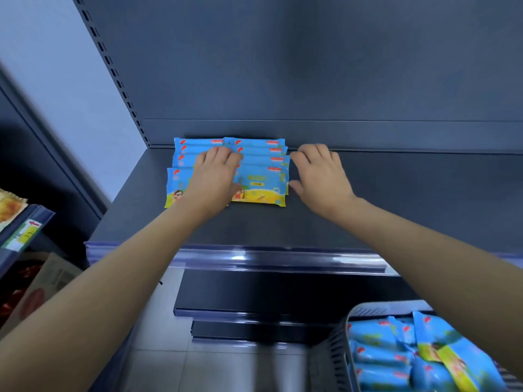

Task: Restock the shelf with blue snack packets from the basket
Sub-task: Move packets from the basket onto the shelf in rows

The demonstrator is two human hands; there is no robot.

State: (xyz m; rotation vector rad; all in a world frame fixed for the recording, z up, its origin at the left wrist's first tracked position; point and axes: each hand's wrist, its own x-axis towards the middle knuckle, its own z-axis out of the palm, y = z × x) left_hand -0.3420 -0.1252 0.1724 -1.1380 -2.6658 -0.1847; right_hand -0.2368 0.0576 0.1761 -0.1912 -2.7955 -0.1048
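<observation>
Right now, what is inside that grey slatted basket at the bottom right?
The grey slatted plastic basket holds a loose pile of blue snack packets, one lying tilted on top. The packets and the right forearm cover whatever lies deeper, so the bottom cannot be seen.

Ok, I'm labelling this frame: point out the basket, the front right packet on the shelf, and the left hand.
basket (338, 343), head view, slatted left wall.
front right packet (261, 186), head view, printed face.
left hand (212, 176), head view, back of hand.
</observation>
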